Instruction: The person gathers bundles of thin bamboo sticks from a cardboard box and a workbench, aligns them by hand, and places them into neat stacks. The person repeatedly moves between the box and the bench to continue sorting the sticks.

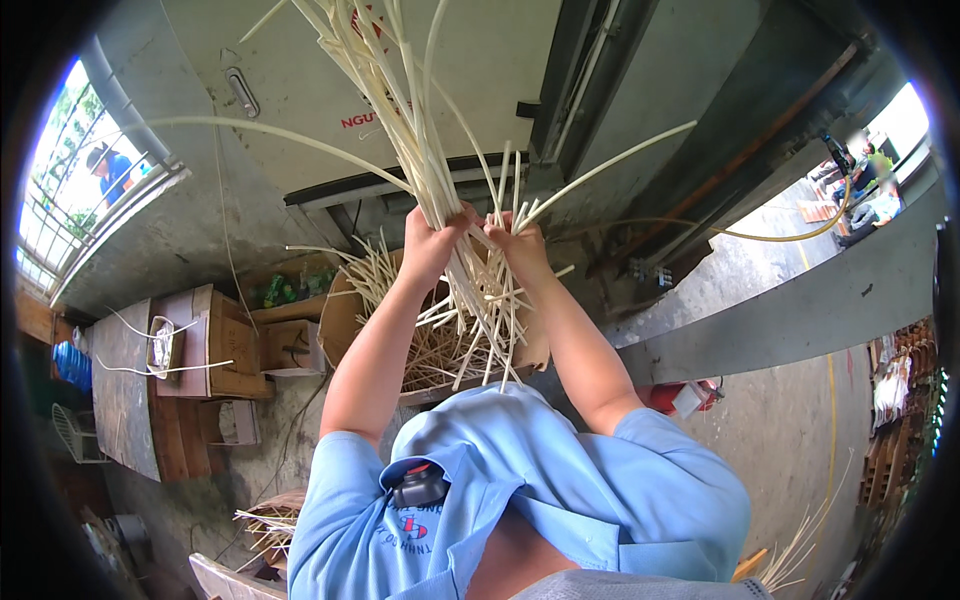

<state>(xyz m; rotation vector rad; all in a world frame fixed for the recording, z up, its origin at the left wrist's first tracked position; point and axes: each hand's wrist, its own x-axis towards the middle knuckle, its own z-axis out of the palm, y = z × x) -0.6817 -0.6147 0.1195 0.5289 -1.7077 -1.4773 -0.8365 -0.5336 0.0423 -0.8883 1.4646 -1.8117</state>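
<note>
A long bundle of pale, thin rattan-like canes (410,140) rises from my hands toward the top of the view, its lower ends spreading down toward my shirt. My left hand (436,245) is wrapped round the thick of the bundle. Close beside it, my right hand (520,250) is closed on several canes at the bundle's right side, one of them sticking out far to the right. Below both hands stands a cardboard box (340,325) full of shorter cane pieces (440,355). Some canes inside are hidden by my forearms.
A metal cabinet (270,60) stands ahead. At left are a wooden table (125,400) and a small basket (166,345). More canes (270,530) lie at lower left. A grey beam (770,330) and a red fire extinguisher (690,396) are at right. People show beyond the openings.
</note>
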